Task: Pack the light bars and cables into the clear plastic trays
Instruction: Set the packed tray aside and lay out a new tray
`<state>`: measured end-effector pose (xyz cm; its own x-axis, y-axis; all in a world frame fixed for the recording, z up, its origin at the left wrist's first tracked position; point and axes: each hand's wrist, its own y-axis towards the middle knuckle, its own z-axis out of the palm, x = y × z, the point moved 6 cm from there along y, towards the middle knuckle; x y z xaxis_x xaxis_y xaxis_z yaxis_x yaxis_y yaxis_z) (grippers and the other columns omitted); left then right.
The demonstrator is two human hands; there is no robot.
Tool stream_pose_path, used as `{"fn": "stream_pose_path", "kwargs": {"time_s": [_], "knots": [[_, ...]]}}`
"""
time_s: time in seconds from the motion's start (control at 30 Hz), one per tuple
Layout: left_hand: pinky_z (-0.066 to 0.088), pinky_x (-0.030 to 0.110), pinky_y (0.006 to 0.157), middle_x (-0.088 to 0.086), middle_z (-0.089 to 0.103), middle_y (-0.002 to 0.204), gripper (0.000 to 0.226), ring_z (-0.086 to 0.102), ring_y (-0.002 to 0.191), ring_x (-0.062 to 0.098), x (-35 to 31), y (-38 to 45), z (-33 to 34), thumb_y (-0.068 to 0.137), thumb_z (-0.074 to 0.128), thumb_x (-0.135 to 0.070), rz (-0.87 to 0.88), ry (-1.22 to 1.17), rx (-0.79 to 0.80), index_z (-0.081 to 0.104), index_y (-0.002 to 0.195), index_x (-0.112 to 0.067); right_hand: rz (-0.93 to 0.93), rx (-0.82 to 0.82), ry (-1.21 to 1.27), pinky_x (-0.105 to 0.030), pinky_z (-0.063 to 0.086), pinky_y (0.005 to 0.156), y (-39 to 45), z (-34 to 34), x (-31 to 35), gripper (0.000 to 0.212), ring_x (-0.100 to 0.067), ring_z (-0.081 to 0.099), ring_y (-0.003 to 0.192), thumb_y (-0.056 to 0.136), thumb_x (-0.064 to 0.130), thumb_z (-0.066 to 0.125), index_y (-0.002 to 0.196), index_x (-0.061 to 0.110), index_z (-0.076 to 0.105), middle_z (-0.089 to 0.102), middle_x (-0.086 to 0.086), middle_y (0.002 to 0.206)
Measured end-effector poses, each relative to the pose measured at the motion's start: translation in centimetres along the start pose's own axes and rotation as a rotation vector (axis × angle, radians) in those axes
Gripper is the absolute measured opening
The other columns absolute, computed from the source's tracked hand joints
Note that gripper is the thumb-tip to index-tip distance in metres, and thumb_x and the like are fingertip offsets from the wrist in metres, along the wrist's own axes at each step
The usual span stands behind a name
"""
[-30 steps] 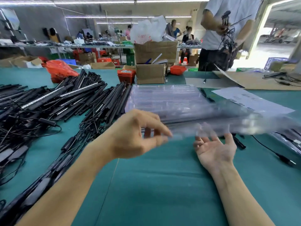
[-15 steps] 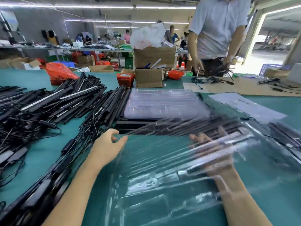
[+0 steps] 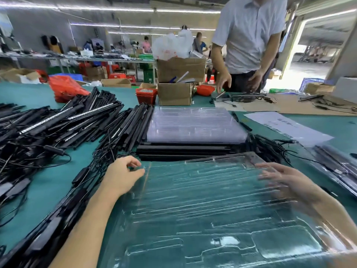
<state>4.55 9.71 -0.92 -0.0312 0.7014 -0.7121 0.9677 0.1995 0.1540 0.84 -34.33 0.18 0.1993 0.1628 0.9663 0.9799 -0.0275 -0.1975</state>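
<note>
One empty clear plastic tray (image 3: 202, 206) lies nearly flat on the green table right in front of me. My left hand (image 3: 123, 176) pinches its far left corner with curled fingers. My right hand (image 3: 286, 182) shows blurred through the tray's right side, fingers spread and straight. A stack of clear trays (image 3: 195, 122) rests on black light bars (image 3: 183, 149) just beyond. More light bars (image 3: 73, 118) with tangled cables (image 3: 29, 157) are heaped on the left.
Packed trays (image 3: 340, 167) lie at the right edge. Loose cables (image 3: 270, 146) trail beside the stack. Cardboard boxes (image 3: 175, 93), a red basket (image 3: 145, 94) and a paper sheet (image 3: 286, 126) sit further back. A person in a white shirt (image 3: 249, 35) stands across the table.
The clear tray came off the stack toward me and now lies low in front of me. My left hand shifted to its left corner. The person opposite put down the cables.
</note>
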Motion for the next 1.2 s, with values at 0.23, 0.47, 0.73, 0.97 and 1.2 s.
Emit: {"fn": "stream_pose_path", "kwargs": {"time_s": [0.23,0.47,0.73,0.97,1.2], "knots": [[0.044,0.023,0.069,-0.010,0.067,0.098,0.012,0.060,0.093,0.013,0.3,0.3,0.3,0.084,0.077,-0.029,0.009,-0.002,0.007,0.068,0.092,-0.030,0.074,-0.112,-0.274,-0.018,0.033,0.040,-0.2,-4.8,1.7,0.023,-0.016,0.058,0.056,0.089,0.021,0.070,0.111,0.011,0.070,0.076,-0.014,0.092],[0.042,0.047,0.103,-0.018,0.053,0.109,0.034,0.037,0.127,0.019,0.9,0.0,1.1,0.082,0.073,-0.054,-0.023,-0.029,0.155,0.062,0.112,-0.043,-0.105,0.029,-0.698,-0.020,0.042,0.046,1.8,3.3,6.1,0.011,-0.006,0.064,0.062,0.093,0.025,0.069,0.102,0.017,0.069,0.074,0.000,0.086],[0.034,0.045,0.107,0.005,0.047,0.136,0.068,0.030,0.130,0.024,0.3,-0.2,1.3,0.085,0.069,-0.055,0.037,0.107,0.105,0.043,0.144,-0.033,-0.124,-0.263,-0.857,-0.045,0.043,0.103,6.1,8.2,2.5,0.046,-0.034,0.039,0.131,0.094,0.014,0.047,0.140,0.015,0.049,0.058,-0.010,0.136],[0.036,0.044,0.105,0.002,0.048,0.130,0.065,0.032,0.125,0.021,0.3,-0.1,1.2,0.086,0.070,-0.053,0.039,0.073,0.084,0.044,0.142,-0.032,-0.215,-0.404,-0.953,-0.042,0.043,0.092,7.1,8.5,2.8,0.016,-0.034,0.043,0.115,0.096,0.030,0.062,0.104,0.019,0.070,0.061,-0.010,0.111],[0.038,0.046,0.105,0.001,0.048,0.125,0.058,0.032,0.124,0.021,0.5,0.4,1.1,0.085,0.070,-0.052,0.043,0.075,0.077,0.050,0.136,-0.032,-0.244,-0.325,-0.923,-0.041,0.044,0.092,7.7,9.8,3.5,0.005,-0.030,0.046,0.114,0.095,0.024,0.061,0.099,0.021,0.061,0.062,-0.003,0.104]]}}
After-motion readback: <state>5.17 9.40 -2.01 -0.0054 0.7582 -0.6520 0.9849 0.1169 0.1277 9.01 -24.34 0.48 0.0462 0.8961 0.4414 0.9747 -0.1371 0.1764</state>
